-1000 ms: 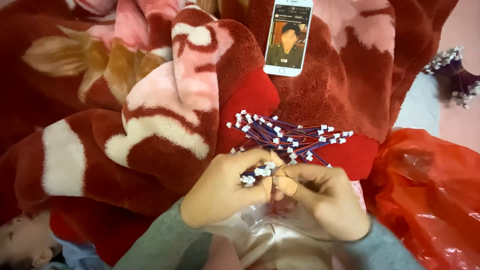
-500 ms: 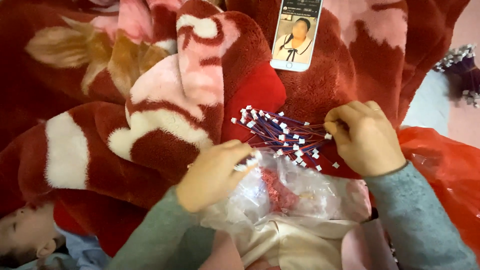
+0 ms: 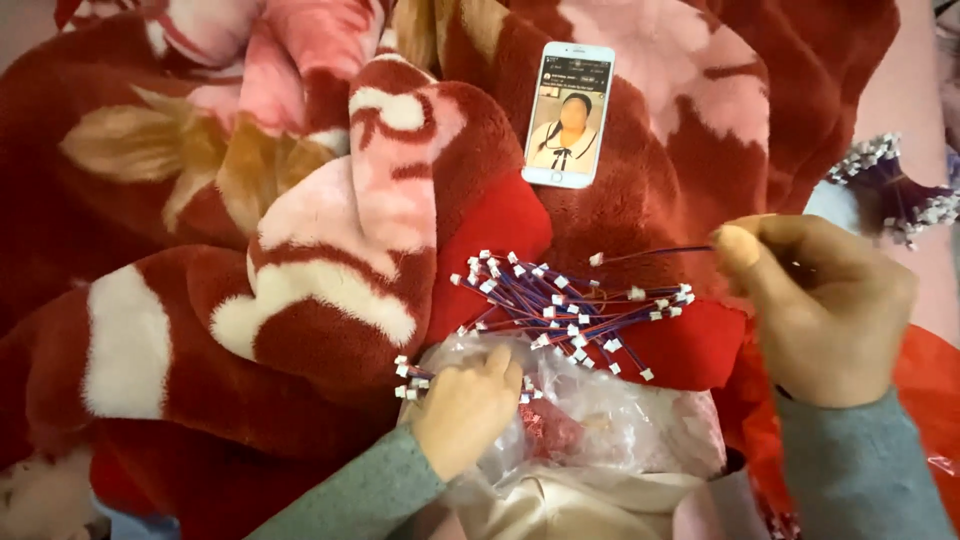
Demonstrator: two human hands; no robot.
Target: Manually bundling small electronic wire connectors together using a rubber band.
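A loose pile of short red-and-blue wires with white plug ends (image 3: 560,305) lies on the red blanket (image 3: 250,230). My right hand (image 3: 815,305) is raised at the right, pinching one such wire (image 3: 650,254) by its end, the white plug pointing left above the pile. My left hand (image 3: 465,405) is closed around a small bunch of the same wires, whose white plugs (image 3: 408,378) stick out at its left. That hand rests on a clear plastic bag (image 3: 610,420) that holds more parts.
A white phone (image 3: 569,113) with a lit screen lies on the blanket beyond the pile. Another bundle of wires with white plugs (image 3: 895,190) sits at the far right. Red plastic sheeting (image 3: 925,385) lies at the right edge.
My hands were together over the bag, then separated. My right hand went to the pile and has now lifted one wire up and to the right. The left hand kept its bunch.
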